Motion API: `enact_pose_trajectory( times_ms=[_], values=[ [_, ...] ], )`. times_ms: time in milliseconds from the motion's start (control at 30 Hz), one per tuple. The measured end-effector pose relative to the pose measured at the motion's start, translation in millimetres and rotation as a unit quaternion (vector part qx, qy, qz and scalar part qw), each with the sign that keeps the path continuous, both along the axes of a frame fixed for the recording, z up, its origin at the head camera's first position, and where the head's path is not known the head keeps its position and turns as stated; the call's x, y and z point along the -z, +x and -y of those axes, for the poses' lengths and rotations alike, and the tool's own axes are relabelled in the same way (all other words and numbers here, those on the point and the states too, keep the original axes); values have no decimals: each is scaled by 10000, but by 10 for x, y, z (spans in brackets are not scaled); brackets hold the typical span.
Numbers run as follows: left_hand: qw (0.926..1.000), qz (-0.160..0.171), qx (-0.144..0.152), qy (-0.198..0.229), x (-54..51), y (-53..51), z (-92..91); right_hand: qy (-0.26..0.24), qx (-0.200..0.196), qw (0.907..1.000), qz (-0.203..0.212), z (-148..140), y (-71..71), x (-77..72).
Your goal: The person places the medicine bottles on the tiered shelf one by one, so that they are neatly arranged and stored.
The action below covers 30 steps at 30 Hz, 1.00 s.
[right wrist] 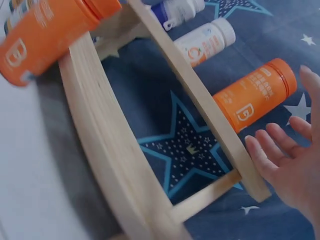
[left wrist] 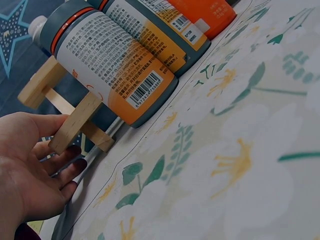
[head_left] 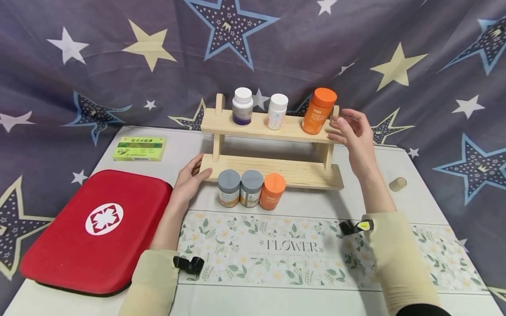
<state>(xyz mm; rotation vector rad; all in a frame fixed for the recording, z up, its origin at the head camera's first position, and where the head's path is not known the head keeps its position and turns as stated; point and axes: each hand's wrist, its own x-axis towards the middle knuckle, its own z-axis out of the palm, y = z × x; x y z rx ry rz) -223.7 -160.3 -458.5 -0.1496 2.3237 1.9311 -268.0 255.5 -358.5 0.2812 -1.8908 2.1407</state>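
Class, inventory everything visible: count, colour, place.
Tiered wooden rack: one, pale, centre
Round plastic bottles: two, white, upper tier
Cylindrical plastic bottles: two, orange, upper tier, table
Lidded plastic jars: two, grey, before rack
Flat box: one, green, rear left
Rounded flat case: one, red, left
Tiny cylinder: one, brownish, right
Floral tabletop: one, white, beneath
Starry cloth: one, dark, behind
Sleeves: two, beige, forearms
Wrist devices: two, black, cuffs
Left hand: one, gripping rack
Right hand: one, near rack

You face a smooth wooden rack (head_left: 300, 174), smooth plastic bottles (head_left: 316, 116), a matt, fabric-like case (head_left: 71, 245) and a cloth backdrop (head_left: 130, 87).
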Motion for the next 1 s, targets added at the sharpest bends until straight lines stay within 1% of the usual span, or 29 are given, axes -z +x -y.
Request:
enact_pose_trajectory(
  times_ms=[133, 200, 267, 400, 467, 633, 733, 867, 1000],
  values=[
    [10000, 3, 2, 4, 8, -4, -13, -550, 66, 9983, -153, 55, 128, 118],
    [10000, 19, -10, 6, 11, -9, -14, -646, 44, 9978, -149, 88, 186, 176],
    [10000, 31, -13, -15, 13, -12, -15, -612, 12, 9981, -114, 121, 245, 235],
    [10000, 46, -13, -26, 14, -14, -25, -360, -139, 9993, 22, 175, 345, 344],
    [10000, 53, -8, -15, 14, -11, -29, -224, -284, 9993, 80, 200, 376, 393],
    [10000, 69, -4, 47, 8, 2, -13, 101, -686, 9975, 166, 279, 410, 481],
    [10000, 75, -2, -4, 0, 11, -1, 338, -930, 9948, 227, 330, 420, 518],
    [10000, 40, 1, -29, -7, 12, 0, 774, -1318, 9877, 326, 381, 432, 554],
    [10000, 26, -13, -45, -5, 5, 1, 1287, -1858, 9731, 452, 437, 447, 555]
  ],
)
